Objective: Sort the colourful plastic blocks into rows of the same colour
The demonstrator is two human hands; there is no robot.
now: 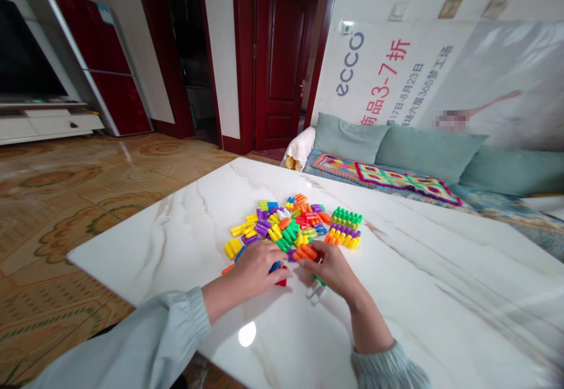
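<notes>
A heap of colourful plastic building pieces point(291, 224) lies on a white marble table point(440, 295). My left hand point(258, 268) rests at the near edge of the heap, fingers curled over blue and red pieces point(278, 271). My right hand point(332, 268) sits close beside it, closed on an orange piece point(307, 252), with a white piece point(314, 290) and a bit of green under the palm. Three joined rows, green point(347, 217), purple and yellow, lie at the heap's right side.
The table's corner point(73, 252) points left over a patterned tile floor. A teal sofa point(423, 154) with a bright knitted cover stands behind the table. Dark red doors point(282, 54) and a TV stand point(44, 121) are further back.
</notes>
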